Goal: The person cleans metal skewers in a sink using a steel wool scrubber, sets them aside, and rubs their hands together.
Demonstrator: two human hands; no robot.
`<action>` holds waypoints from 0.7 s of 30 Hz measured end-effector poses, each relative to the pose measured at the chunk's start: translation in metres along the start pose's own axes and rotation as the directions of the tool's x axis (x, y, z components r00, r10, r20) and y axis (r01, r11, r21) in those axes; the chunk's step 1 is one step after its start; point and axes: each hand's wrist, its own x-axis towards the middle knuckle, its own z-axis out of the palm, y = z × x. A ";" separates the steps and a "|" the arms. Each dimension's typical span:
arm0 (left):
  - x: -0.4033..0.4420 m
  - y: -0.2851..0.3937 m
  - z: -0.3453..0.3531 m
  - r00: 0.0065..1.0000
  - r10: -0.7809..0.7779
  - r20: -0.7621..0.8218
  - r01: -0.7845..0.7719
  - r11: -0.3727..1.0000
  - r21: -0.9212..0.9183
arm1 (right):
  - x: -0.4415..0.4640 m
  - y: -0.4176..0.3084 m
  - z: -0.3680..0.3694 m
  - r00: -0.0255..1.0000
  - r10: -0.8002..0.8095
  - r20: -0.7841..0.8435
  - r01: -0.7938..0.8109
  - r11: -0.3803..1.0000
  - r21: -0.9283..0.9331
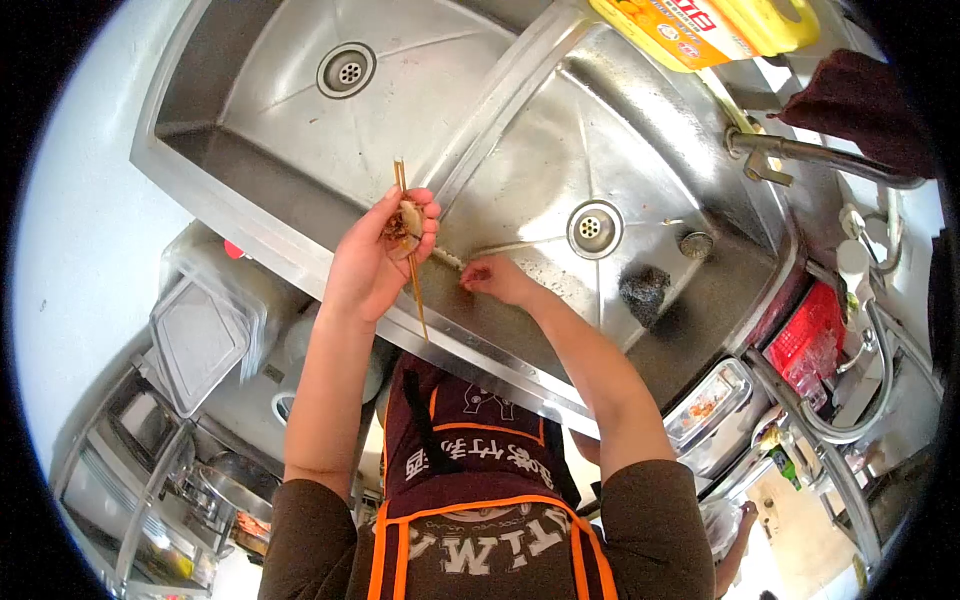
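My left hand [380,255] is closed around a pair of thin wooden chopsticks [415,285] over the front of the sink. In its upturned palm, against the sticks, lies a wet brownish clump [403,228] of what looks like food scraps. My right hand [495,280] is low inside the right basin [520,190], near its front wall. Its fingers are drawn together in a pinch, and whatever they hold is too small to make out. Farther right in that basin are a dark scouring pad [645,294] and a small round metal piece [695,245].
The left basin [290,110] adjoins at the upper left. A yellow detergent bottle [690,35] stands behind the sink, near a metal faucet [800,152] and a dark cloth [855,110]. Plastic lids [200,345] lie left; a tray with food bits [708,405] is right.
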 end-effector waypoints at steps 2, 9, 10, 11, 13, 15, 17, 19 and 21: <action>-0.001 -0.001 0.006 0.998 -0.007 -0.056 0.010 0.998 0.056 | -0.018 -0.041 -0.006 0.972 0.197 0.130 -0.236 0.846 0.479; 0.014 -0.046 0.037 0.996 -0.086 0.035 0.074 0.959 0.274 | -0.115 -0.179 -0.044 0.894 0.043 -0.446 0.374 0.478 0.795; 0.017 -0.059 0.050 0.980 -0.176 0.096 0.147 0.957 0.251 | -0.125 -0.197 -0.049 0.849 0.056 -0.525 0.347 0.690 0.635; 0.022 -0.070 0.062 0.952 -0.265 0.154 0.225 0.945 0.238 | -0.135 -0.209 -0.053 0.794 0.056 -0.606 0.278 0.852 0.443; 0.025 -0.086 0.082 0.915 -0.340 0.219 0.276 0.921 0.274 | -0.148 -0.214 -0.046 0.580 -0.129 -0.804 0.221 0.975 0.002; 0.026 -0.106 0.106 0.895 -0.381 0.233 0.296 0.897 0.328 | -0.164 -0.212 -0.045 0.329 -0.348 -0.878 0.002 0.930 -0.368; 0.037 -0.124 0.107 0.814 -0.458 0.358 0.374 0.884 0.280 | -0.186 -0.214 -0.044 0.310 -0.261 -0.914 -0.106 0.946 -0.306; 0.036 -0.139 0.105 0.730 -0.479 0.487 0.382 0.877 0.291 | -0.192 -0.215 -0.037 0.285 -0.188 -0.940 -0.175 0.954 -0.243; 0.030 -0.149 0.107 0.743 -0.518 0.424 0.459 0.855 0.240 | -0.198 -0.210 -0.034 0.226 -0.281 -0.933 -0.174 0.930 -0.323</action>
